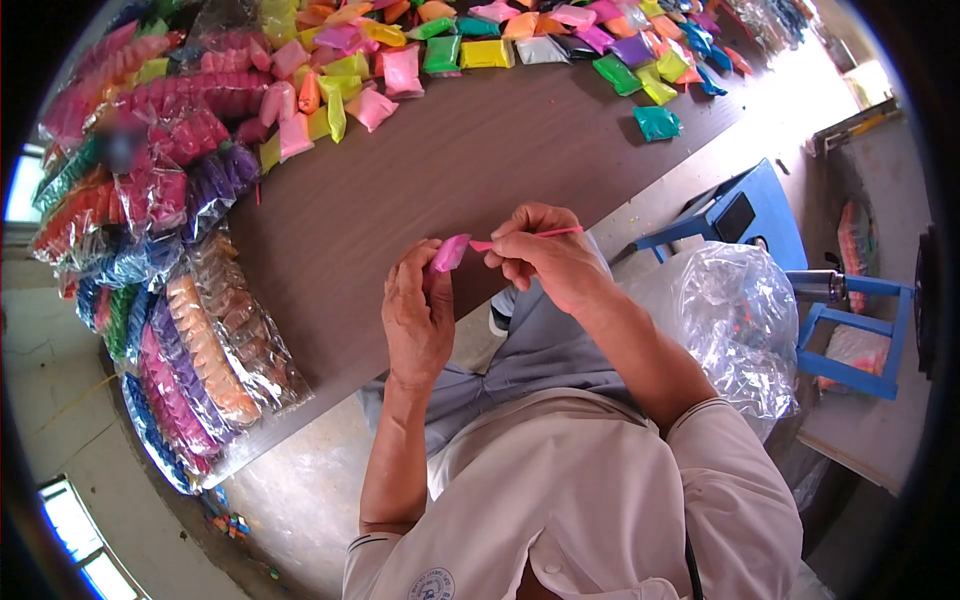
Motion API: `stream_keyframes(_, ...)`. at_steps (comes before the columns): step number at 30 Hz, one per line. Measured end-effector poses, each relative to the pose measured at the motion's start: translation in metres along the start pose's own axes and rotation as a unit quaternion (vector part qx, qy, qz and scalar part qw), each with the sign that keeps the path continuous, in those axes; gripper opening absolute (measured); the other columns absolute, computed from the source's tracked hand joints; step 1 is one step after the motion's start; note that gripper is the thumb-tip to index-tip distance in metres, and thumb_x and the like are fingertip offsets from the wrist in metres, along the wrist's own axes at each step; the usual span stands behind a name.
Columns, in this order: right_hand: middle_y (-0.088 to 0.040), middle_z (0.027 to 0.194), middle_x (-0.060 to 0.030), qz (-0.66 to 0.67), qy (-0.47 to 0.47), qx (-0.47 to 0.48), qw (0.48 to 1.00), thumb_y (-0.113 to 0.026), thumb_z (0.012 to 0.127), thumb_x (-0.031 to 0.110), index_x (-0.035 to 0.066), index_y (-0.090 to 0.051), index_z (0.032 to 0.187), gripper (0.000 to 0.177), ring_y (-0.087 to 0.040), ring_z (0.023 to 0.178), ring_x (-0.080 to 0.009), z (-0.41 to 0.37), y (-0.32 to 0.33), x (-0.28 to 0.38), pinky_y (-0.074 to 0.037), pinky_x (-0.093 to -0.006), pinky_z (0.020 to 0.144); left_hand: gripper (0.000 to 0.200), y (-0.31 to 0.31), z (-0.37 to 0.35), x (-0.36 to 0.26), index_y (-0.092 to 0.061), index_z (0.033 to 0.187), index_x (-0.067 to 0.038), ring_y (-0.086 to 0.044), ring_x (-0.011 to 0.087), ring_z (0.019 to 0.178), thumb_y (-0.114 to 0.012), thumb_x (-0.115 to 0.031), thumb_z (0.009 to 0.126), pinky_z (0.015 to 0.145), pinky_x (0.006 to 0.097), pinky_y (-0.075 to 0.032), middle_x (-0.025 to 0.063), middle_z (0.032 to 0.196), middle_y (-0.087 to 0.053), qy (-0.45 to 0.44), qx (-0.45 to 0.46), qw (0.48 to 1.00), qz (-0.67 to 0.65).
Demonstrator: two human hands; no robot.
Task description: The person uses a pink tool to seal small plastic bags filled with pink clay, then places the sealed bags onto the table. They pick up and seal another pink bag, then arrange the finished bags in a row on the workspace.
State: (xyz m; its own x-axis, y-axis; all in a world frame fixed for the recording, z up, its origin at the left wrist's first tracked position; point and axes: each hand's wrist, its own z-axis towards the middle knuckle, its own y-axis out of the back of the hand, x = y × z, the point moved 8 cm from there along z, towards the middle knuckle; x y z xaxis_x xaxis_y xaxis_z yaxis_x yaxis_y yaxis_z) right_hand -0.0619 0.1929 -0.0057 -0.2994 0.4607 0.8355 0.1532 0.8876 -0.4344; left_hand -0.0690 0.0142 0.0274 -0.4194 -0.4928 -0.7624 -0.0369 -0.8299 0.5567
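My left hand (417,318) holds a small pink packet (449,252) upright between thumb and fingers, just off the near edge of the brown table (420,170). My right hand (545,255) pinches a thin pink stick (540,235) whose tip meets the top of the packet. Both hands hover over my lap, close together, above grey trousers.
Many small coloured packets (480,45) lie scattered at the table's far end. Clear bags stuffed with coloured packets (190,330) are piled along the left side. A crumpled clear plastic bag (735,320) sits to my right, beside a blue metal machine (760,215).
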Motion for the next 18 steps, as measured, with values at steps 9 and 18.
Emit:
stream_keyframes(9, -0.072, 0.079, -0.0132, -0.004, -0.021, 0.019, 1.000, -0.070, 0.088, 0.005, 0.003, -0.065, 0.086, 0.006, -0.064, 0.059, -0.0109, 0.006, -0.005, -0.005, -0.048, -0.0239, 0.048, 0.024, 0.000, 0.000, 0.000, -0.060, 0.119, -0.001, -0.064, 0.0380, 0.112, -0.063, -0.003, 0.095, 0.097, 0.0441, -0.049, 0.0180, 0.119, -0.067, 0.004, 0.001, 1.000, -0.002)
stream_keyframes(18, -0.072, 0.082, -0.0139, -0.079, -0.012, 0.095, 0.992, -0.071, 0.090, 0.007, 0.003, -0.066, 0.088, 0.006, -0.065, 0.065, -0.0106, 0.006, -0.011, 0.004, -0.050, -0.0240, 0.053, 0.026, 0.000, 0.000, -0.005, -0.061, 0.117, -0.002, -0.064, 0.0378, 0.113, -0.064, 0.002, 0.091, 0.097, 0.0448, -0.049, 0.0177, 0.117, -0.068, -0.021, -0.003, 0.999, 0.024)
